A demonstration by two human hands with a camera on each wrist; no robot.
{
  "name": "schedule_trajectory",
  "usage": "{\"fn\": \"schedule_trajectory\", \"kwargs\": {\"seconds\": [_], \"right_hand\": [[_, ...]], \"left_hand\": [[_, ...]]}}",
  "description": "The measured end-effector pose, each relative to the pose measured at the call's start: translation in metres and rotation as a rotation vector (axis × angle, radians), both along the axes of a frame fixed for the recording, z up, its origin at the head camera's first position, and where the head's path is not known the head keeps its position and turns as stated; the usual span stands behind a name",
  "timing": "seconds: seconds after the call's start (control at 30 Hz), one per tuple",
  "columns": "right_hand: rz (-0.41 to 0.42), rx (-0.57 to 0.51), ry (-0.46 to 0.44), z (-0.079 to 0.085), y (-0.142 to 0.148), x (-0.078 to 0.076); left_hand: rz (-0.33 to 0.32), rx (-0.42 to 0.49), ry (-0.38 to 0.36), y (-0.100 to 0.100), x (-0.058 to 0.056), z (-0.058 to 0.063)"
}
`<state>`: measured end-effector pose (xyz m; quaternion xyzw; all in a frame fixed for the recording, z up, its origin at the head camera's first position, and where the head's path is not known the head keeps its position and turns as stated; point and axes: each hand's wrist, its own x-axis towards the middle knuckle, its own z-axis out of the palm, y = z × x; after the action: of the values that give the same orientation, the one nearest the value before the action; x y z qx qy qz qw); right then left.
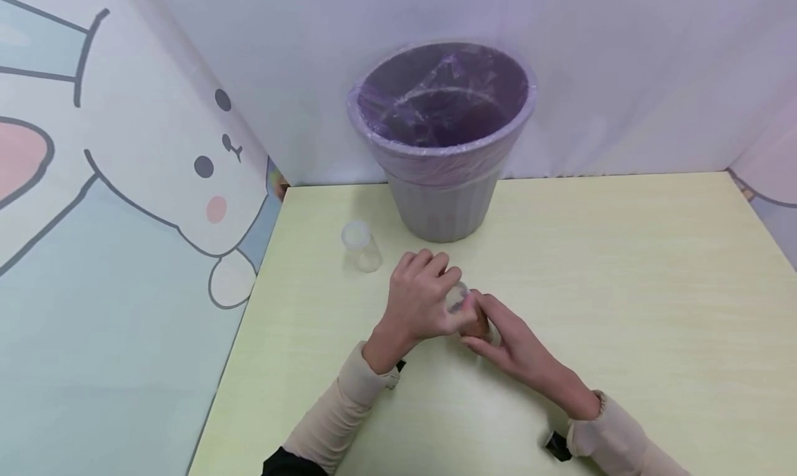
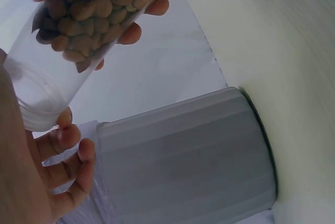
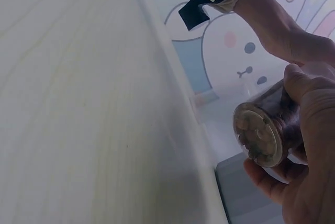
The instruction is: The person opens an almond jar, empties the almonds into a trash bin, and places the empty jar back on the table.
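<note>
A clear plastic jar [image 2: 86, 22] holds brown, almond-like pieces, packed toward its base. My right hand [image 1: 526, 348] grips the body of this jar, fingers on one side and thumb on the other. At the top end, my left hand [image 1: 420, 299] holds the translucent lid [image 2: 39, 111] with curled fingers. The jar is tilted above the table, and its round base [image 3: 257, 136] shows in the right wrist view. In the head view the two hands cover most of it. A second clear jar [image 1: 363, 251] with a whitish lid stands on the table, left of the hands.
A grey bin [image 1: 445, 199] lined with a thin purplish plastic bag stands at the back of the pale wooden table [image 1: 641, 289]. White cloth hangs behind it. A cartoon-printed sheet [image 1: 124, 310] lies along the left side.
</note>
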<state>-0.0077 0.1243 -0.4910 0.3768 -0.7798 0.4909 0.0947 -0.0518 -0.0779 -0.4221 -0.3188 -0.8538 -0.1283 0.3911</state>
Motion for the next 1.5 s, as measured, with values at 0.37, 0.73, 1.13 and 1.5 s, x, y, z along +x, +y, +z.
{"fn": "schedule_trajectory", "kwargs": {"seconds": [0.37, 0.73, 1.13, 1.5], "right_hand": [[0.048, 0.202, -0.16, 0.018, 0.019, -0.015], [0.141, 0.182, -0.265, 0.02, 0.032, -0.016], [0.243, 0.114, -0.371, 0.019, 0.034, -0.013], [0.294, 0.076, -0.413, 0.022, 0.021, -0.002]], "left_hand": [[-0.11, -0.032, 0.069, -0.003, -0.006, -0.008], [-0.278, -0.025, 0.073, 0.001, -0.006, -0.01], [-0.489, -0.04, 0.112, 0.003, -0.007, -0.003], [-0.499, 0.011, 0.022, 0.008, -0.005, 0.006]]}}
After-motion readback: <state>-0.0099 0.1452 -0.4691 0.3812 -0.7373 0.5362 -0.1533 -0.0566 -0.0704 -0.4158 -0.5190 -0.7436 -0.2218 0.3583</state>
